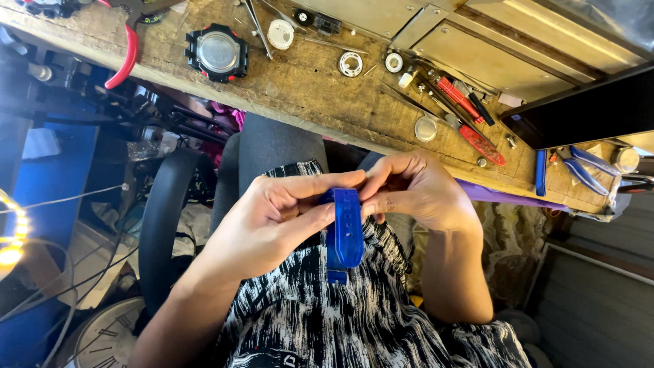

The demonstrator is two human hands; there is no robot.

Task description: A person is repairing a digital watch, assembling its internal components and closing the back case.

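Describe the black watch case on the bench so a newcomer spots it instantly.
Follow the wooden workbench along its near edge toward the red-handled pliers. Just right of them lies the black watch case. It is the only chunky black body with a round silvery centre; the neighbouring parts are small white rings.

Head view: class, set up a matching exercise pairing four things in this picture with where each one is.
Things:
1. blue strap
2. watch case
3. red pliers
4. wall clock

Places:
A. bottom left, on the floor
B. on the bench, upper left of centre
C. between both hands, over the lap
D. over the bench's left edge

Pairs: 1-C, 2-B, 3-D, 4-A
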